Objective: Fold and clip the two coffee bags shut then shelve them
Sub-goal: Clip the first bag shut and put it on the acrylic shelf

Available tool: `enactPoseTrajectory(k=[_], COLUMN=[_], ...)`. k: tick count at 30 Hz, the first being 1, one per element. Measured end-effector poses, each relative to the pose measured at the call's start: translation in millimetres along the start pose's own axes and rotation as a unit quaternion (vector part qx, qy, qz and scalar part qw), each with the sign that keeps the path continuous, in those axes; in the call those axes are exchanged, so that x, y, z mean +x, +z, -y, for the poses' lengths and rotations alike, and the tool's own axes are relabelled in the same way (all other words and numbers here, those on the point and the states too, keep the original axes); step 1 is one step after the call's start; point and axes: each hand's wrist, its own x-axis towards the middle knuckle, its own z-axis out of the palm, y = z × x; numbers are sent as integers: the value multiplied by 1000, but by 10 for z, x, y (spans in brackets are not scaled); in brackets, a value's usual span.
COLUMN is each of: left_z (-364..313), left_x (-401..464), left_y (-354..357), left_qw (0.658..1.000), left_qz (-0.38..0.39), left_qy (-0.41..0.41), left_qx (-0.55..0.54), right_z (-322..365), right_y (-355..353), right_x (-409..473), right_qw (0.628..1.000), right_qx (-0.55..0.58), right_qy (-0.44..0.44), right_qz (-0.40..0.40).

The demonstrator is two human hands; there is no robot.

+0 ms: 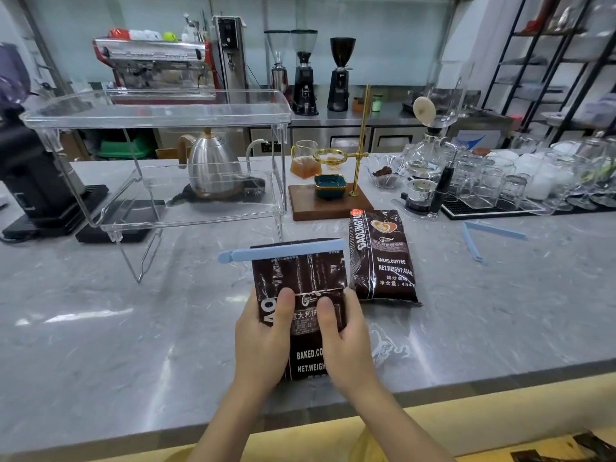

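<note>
A dark brown coffee bag (301, 278) is held upright over the grey counter, its top folded over and closed by a pale blue clip (281, 251) lying across the fold. My left hand (263, 331) grips the bag's left side, thumb on the front. On the bag's right side my right hand (346, 335) holds it the same way. A second coffee bag (383, 258) lies flat on the counter just to the right, with no clip on it. Farther right, a second blue clip (483, 236) lies open on the counter.
A clear two-level acrylic shelf (160, 115) stands at the back left, over a steel kettle (213, 168). A wooden pour-over stand (330, 201) sits behind the bags. Glasses (500, 185) crowd the right. A black grinder (30, 175) stands at far left.
</note>
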Motion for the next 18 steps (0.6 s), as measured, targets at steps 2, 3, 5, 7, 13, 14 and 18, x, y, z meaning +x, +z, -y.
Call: enactPoseTrajectory(k=[2,3,5,7,13,14,18], left_z=[53,71,78,74,41,38,28], left_x=[-61,-96,-156,-188,-178,-175,-176], left_y=[-19,-28,-37,-38,-43,-51,-114], left_qw=[1000,999,998,997,993,992,986], left_qz=[19,26,33,38,77,81,104], left_qy=[-18,-27,-46,-58,-78,-82,-89], left_qx=[-15,-20,-33,-40,-53,-61,-93], right_z=[-25,-22,11,35,53,55,89], right_y=[-22,-32,-41,-26,11,18,31], right_x=[-89,-120,-150,-161,-145,-149,-106], right_qw=[999,999,999,997,996,996,995], right_qx=[13,17,19,20,7,7,41], right_qy=[28,37,46,62,85,83,93], right_qz=[10,13,21,29,29,24,-11])
